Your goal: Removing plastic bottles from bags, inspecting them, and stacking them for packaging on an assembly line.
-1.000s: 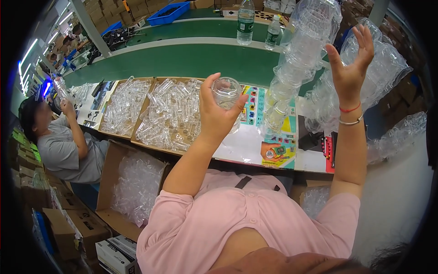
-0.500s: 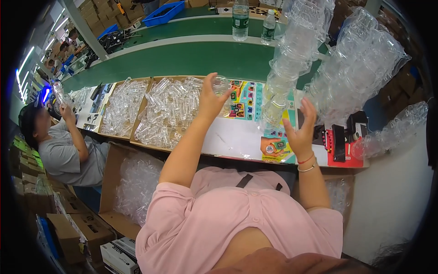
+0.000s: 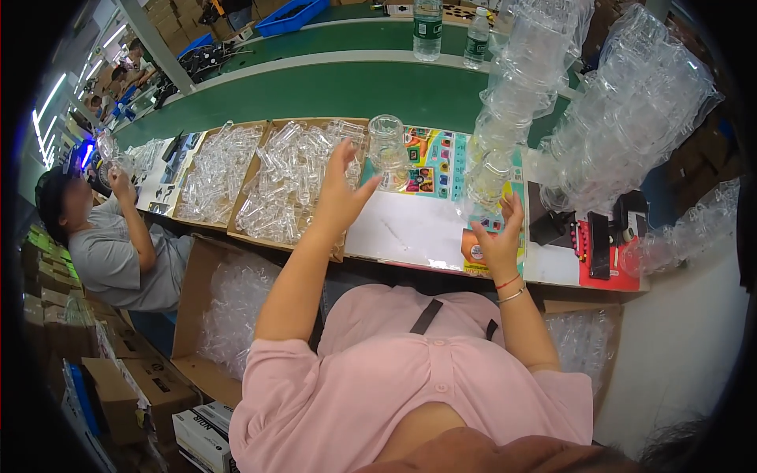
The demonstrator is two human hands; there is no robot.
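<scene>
My left hand [image 3: 344, 191] is raised over the bench with thumb and fingers spread, holding nothing. Just beyond its fingertips, a clear plastic cup-like container [image 3: 387, 148] stands upright on the colourful printed sheet [image 3: 438, 162]. Fingers apart, my right hand [image 3: 501, 240] is near the lower end of a tall stack of clear cups [image 3: 516, 87] in a plastic bag. Its fingertips appear close to the stack's bottom, though whether they touch it I cannot tell. Left of my left hand, a shallow cardboard tray [image 3: 341, 251] holds many clear tube-shaped pieces [image 3: 296, 177].
A second bagged stack [image 3: 631, 118] leans at the right, near a black phone [image 3: 599, 246]. Two water bottles [image 3: 427, 31] stand on the ledge by the green conveyor [image 3: 331, 91]. A co-worker in grey [image 3: 118, 264] sits left. An open carton [image 3: 185, 315] holds clear plastic pieces.
My left hand has drawn back from the clear container, which now stands by itself. My right hand has moved down and slightly left. The view has shifted a little.
</scene>
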